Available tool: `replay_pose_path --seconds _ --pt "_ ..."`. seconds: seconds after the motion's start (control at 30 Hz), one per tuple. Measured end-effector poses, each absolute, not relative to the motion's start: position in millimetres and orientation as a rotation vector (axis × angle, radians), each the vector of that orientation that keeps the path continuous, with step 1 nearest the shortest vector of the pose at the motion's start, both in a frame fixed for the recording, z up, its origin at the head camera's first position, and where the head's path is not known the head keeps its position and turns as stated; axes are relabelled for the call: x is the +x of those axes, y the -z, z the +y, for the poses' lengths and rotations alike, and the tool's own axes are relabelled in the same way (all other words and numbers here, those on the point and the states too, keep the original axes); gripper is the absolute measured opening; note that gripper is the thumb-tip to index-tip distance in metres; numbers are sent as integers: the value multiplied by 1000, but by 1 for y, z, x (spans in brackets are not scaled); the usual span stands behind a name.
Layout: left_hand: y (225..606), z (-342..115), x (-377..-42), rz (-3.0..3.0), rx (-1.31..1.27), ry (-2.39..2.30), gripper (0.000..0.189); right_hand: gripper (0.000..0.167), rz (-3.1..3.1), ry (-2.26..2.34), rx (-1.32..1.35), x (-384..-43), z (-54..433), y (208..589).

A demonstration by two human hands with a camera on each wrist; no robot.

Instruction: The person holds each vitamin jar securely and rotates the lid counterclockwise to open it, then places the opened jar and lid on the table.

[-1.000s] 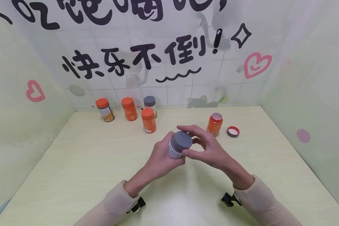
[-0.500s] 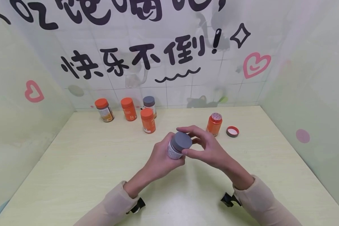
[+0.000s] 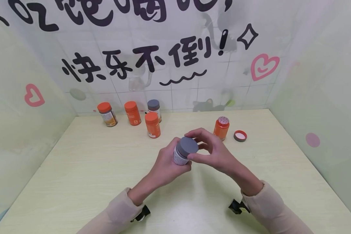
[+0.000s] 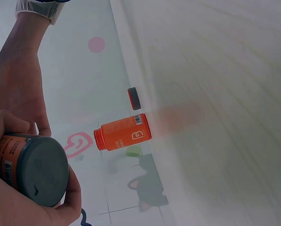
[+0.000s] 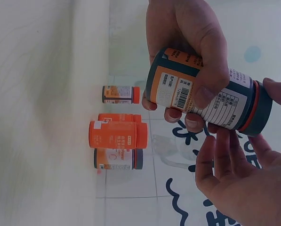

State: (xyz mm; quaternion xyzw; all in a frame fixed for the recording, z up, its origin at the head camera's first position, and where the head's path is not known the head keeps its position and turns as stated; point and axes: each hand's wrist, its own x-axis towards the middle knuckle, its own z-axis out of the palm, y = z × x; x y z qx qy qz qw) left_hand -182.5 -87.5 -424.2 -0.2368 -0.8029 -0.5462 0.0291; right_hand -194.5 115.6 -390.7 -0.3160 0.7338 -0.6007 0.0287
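Observation:
My left hand (image 3: pixel 165 164) grips a supplement bottle (image 3: pixel 180 158) around its body, held above the table with its grey cap (image 3: pixel 188 146) tilted toward the head camera. Curled around that cap are the thumb and fingers of my right hand (image 3: pixel 217 154). In the right wrist view the bottle (image 5: pixel 175 89) shows a printed white and orange label, and a thin red ring runs below the cap (image 5: pixel 260 110). The left wrist view shows the bottle's flat dark end (image 4: pixel 44 172) up close. The left palm and part of the fingers are hidden behind the bottle.
Behind the right hand stands an uncapped orange bottle (image 3: pixel 221 130) with a patterned seal on top. Its loose lid (image 3: pixel 240 136) lies inside-up beside it. Several capped bottles, including a white-labelled one (image 3: pixel 107 115) and an orange one (image 3: pixel 153 126), stand near the back wall.
The right index finger has shifted slightly on the cap. Both hands and the bottle otherwise hold almost the same place, and the other bottles have not moved.

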Motion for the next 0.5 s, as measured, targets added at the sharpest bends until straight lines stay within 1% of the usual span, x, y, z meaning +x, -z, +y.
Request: replay_pose_path --seconds 0.1,0.23,0.37,0.5 --pt "424 -88 -182 -2472 -732 1689 50 54 2266 1839 -1012 -195 117 390" --pt "424 -88 -183 -2473 -737 1690 50 60 2303 1846 -941 -194 115 389" --pt "424 -88 -182 -2471 -742 1694 49 53 2303 1870 -851 -193 113 390" --pt "425 -88 -182 -2474 -738 1702 49 49 2266 1870 -897 -193 114 390"
